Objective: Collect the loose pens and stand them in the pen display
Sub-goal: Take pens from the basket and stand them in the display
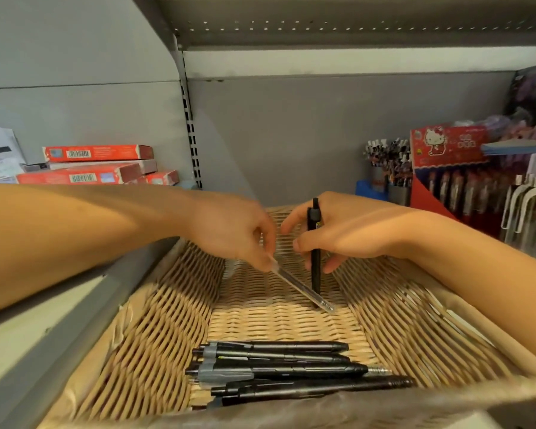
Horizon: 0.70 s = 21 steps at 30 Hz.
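A shallow woven wicker basket in pale tan, its rim edged with clear plastic, fills the lower part of the view on a grey metal shelf. Both hands reach in over its far end.

The right hand has its fingers curled round a black retractable pen with a grey clip, holding it upright with the tip down on the basket floor and the push-button end rising above the knuckles. The left hand pinches one end of a clear, slim plastic pen between thumb and fingertips; this pen slants down to the right, and its lower end lies on the weave just beside the tip of the upright black pen.

At the near end of the basket a loose pile of black pens with grey clips lies flat, lined up roughly side by side across the basket, well apart from both hands.

Beyond the basket to the right stands a red cardboard pen display with a cartoon cat header, with rows of pens upright below it. Beyond the basket to the left, flat red boxes are stacked on the neighbouring shelf.
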Tool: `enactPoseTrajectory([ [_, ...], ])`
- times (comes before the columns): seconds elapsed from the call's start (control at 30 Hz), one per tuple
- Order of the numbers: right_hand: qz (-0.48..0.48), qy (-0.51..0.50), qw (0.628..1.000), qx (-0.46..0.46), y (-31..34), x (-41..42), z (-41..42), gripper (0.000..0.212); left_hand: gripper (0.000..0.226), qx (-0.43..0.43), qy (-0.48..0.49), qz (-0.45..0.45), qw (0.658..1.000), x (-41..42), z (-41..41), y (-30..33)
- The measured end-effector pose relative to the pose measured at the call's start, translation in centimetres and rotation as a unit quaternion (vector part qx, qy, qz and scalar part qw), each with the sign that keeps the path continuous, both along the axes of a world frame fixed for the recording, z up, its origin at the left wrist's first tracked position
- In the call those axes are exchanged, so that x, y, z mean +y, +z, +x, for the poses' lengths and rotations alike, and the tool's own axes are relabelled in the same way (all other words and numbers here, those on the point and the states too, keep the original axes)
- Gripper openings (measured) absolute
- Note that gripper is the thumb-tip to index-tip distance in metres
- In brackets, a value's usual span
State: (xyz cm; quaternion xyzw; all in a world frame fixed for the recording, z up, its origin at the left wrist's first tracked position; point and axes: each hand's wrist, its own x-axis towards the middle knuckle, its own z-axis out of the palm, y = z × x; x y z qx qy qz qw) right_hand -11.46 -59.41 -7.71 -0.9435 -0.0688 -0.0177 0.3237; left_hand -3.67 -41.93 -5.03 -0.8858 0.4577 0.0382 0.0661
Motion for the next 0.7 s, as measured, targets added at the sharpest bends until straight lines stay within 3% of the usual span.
enactPoseTrajectory([
  [0.1,0.011,0.014,1.0,-0.005,0.0,0.1,-0.3,0.019,0.027,0.027,0.014,-0.139,0.99,-0.5,0.0,0.1],
  [0.33,0.013,0.016,1.0,0.008,0.1,0.2,-0.5,0.007,0.032,0.029,0.011,-0.248,0.968,-0.5,-0.9,0.2],
  [0.57,-0.018,-0.002,1.0,-0.004,-0.1,0.1,-0.6,0.022,0.024,0.126,-0.008,-0.25,0.96,-0.4,-1.8,0.2],
  [0.7,-0.014,-0.004,1.0,-0.007,0.1,0.2,-0.5,0.019,0.014,0.102,0.009,-0.232,0.967,-0.7,-1.4,0.3],
])
